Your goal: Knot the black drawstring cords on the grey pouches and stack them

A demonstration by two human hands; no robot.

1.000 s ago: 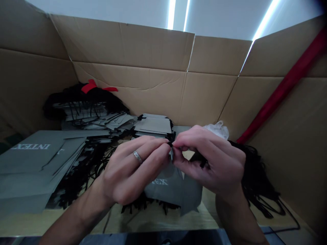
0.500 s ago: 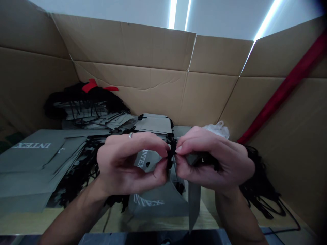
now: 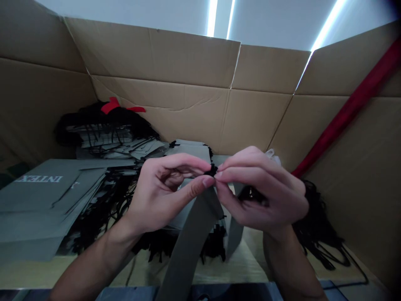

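Observation:
My left hand (image 3: 166,192) and my right hand (image 3: 263,188) meet in the middle, fingertips almost touching. Thumb and fingers of both are pinched on a small bunch of black cord (image 3: 212,170). Below it a grey paper piece (image 3: 191,242) hangs edge-on, tilted toward me past the table's front. A second grey flap (image 3: 234,236) hangs under my right hand. Something dark shows in the right palm, too shaded to name. My fingers hide how the cord joins the paper.
Flat grey INTEX-printed pieces (image 3: 34,196) with black cords are stacked at left. A bundle topped with black cords (image 3: 94,121) and a red strip sits behind. Another stack (image 3: 188,148) stands mid-back. Loose black cords (image 3: 319,234) lie right. Cardboard walls (image 3: 181,100) enclose the table.
Both hands have risen slightly, and the left has turned so its thumb lies along the cord. The grey piece has swung from its printed face to a narrow edge-on view.

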